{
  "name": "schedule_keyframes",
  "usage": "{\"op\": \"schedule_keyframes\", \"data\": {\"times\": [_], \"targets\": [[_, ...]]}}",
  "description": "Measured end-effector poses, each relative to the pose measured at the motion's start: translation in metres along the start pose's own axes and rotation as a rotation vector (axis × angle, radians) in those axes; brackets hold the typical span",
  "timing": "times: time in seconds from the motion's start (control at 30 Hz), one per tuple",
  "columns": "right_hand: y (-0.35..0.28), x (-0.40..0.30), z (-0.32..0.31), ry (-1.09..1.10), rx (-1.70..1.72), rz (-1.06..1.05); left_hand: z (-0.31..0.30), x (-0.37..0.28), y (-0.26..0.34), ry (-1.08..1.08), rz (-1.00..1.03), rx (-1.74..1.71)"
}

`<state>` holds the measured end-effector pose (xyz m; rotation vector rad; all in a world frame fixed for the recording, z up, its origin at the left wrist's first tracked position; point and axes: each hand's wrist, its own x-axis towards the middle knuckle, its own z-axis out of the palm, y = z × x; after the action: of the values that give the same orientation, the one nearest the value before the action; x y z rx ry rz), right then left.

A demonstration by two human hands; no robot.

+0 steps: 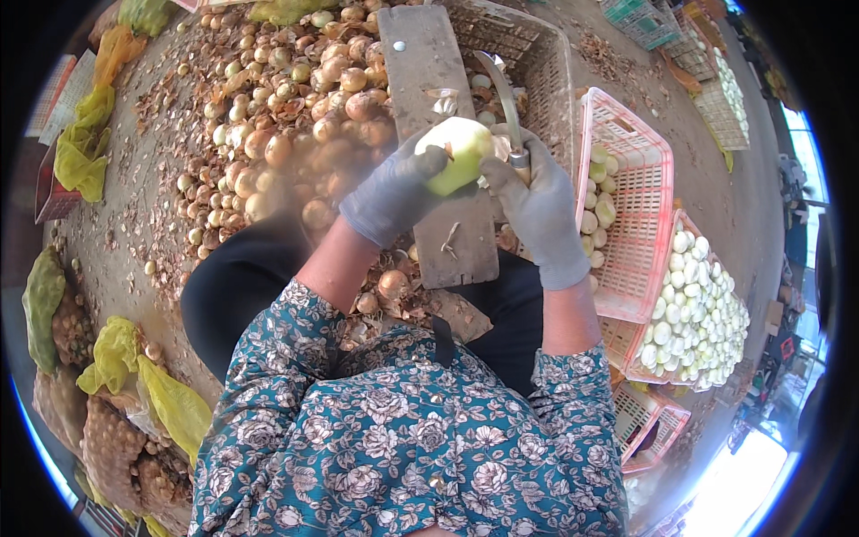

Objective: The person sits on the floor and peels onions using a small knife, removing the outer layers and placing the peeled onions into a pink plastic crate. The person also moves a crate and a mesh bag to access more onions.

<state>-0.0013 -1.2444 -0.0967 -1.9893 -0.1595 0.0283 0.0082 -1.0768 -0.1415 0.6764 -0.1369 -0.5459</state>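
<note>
In the head view, a pale green, largely peeled onion (pixel 460 153) is held up above a worn wooden board (pixel 429 80). My gloved left hand (pixel 402 184) grips it from the left, thumb on its near face. My right hand (pixel 540 201), also gloved, holds a curved knife (pixel 502 94) by its wooden handle, the blade pointing up and away from me. The right thumb is close to the onion's right side; whether it touches cannot be made out. Scraps of onion skin (pixel 444 101) lie on the board. Fingers beneath the onion are hidden.
A heap of unpeeled onions (pixel 268 144) covers the floor on the left. The board lies across a dirty plastic crate (pixel 547 74). At right, a pink crate (pixel 627 201) contains peeled onions, beside a heaped crate of white onions (pixel 698 302). Net sacks (pixel 111 450) stand lower left.
</note>
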Motion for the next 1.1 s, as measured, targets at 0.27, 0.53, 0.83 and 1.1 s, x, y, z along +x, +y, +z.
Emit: {"op": "schedule_keyframes", "data": {"times": [0.27,0.53,0.83,1.1], "targets": [[0.000,-0.032,-0.006,0.058,-0.540,-0.240,-0.005,-0.007,0.003,0.091,0.106,0.122],[0.043,-0.019,-0.022,0.111,-0.998,-0.157,-0.005,-0.004,0.010,0.076,-0.002,0.117],[0.029,-0.016,-0.011,0.002,-0.893,-0.260,-0.010,-0.004,0.003,0.000,-0.074,0.115],[0.019,-0.013,-0.024,-0.019,-0.119,0.422,-0.014,-0.006,-0.002,0.053,-0.072,0.095]]}}
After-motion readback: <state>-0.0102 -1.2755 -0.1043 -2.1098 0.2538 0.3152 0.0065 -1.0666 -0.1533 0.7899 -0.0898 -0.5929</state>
